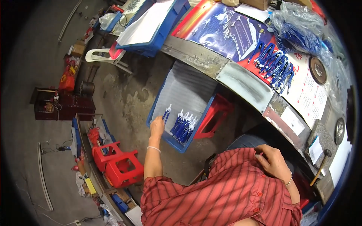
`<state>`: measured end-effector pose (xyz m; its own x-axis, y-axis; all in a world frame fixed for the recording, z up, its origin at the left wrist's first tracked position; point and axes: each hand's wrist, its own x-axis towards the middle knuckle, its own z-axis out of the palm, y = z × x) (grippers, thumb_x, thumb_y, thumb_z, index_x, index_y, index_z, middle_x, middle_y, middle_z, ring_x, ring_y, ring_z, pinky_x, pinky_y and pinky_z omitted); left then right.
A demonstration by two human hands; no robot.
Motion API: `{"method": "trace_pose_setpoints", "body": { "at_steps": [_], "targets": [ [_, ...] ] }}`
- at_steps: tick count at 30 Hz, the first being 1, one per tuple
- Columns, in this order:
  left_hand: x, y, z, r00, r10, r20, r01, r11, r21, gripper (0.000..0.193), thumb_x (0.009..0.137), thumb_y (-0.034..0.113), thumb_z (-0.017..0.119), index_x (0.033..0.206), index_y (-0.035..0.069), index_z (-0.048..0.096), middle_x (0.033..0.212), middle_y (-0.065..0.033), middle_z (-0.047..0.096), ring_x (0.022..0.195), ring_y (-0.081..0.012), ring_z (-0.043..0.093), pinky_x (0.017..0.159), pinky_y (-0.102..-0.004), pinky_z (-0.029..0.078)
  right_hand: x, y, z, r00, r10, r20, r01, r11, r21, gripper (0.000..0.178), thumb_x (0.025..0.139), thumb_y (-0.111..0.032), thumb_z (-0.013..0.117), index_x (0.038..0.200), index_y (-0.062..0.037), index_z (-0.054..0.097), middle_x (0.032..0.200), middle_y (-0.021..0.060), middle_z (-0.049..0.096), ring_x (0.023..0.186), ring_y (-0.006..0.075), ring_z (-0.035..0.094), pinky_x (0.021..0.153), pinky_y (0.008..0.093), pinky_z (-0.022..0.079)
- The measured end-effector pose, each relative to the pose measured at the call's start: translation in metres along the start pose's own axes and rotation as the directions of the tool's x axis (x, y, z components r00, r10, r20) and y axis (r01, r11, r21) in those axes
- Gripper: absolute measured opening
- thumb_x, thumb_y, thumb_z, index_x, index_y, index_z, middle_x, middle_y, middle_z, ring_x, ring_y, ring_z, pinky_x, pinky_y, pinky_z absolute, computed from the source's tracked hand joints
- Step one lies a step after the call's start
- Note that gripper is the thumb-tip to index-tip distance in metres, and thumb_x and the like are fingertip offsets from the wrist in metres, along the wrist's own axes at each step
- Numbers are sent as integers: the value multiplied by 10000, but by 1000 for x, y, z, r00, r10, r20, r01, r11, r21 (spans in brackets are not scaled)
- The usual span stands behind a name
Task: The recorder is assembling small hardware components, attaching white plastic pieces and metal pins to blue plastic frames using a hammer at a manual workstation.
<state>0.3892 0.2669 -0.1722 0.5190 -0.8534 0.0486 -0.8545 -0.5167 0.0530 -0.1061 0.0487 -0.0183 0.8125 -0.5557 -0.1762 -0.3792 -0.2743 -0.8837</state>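
Pinching a slim, blue-and-white, compass-shaped tool [167, 113] at mid-frame, the left hand [157, 126] reaches into a blue, rectangular plastic tray [171, 144] with smooth whitish lining [184, 83]; similar tools [183, 126] lie bunched just beside. The right hand [273, 162] curls against the striped red cloth shirt [226, 180], its grip unclear. Upper right, white calendar paper [310, 100] bears red print.
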Motion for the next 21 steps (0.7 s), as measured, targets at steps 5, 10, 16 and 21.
{"method": "trace_pose_setpoints", "body": {
  "at_steps": [5,10,16,21],
  "targets": [
    [8,0,22,976,-45,212,43,999,14,123,780,113,590,870,36,624,847,-212,630,813,-400,606,712,-472,478,2,7,3,1000,25,-1,-25,999,-40,213,807,-79,605,993,21,573,875,187,615,753,346,611,655,385,491],
    [13,7,32,956,-1,293,17,998,-53,180,795,170,560,889,44,646,821,-236,630,819,-415,608,737,-488,479,3,16,2,998,57,30,-55,996,-69,211,811,-107,599,984,10,571,882,189,609,765,360,603,652,408,488],
    [28,36,-17,992,28,119,-17,996,-91,261,788,98,573,1031,26,630,1010,-202,637,908,-356,618,805,-423,492,3,31,-1,998,-61,28,65,980,-187,255,822,-146,594,1025,5,556,907,179,613,791,352,615,659,417,500],
    [89,228,-109,984,177,-21,-152,769,-621,210,826,29,583,1026,-21,619,952,-146,655,840,-206,651,691,-309,514,-11,34,-10,998,-12,57,20,989,-146,236,858,-174,559,1020,-6,529,904,186,600,813,366,602,663,432,491]
  ]
}}
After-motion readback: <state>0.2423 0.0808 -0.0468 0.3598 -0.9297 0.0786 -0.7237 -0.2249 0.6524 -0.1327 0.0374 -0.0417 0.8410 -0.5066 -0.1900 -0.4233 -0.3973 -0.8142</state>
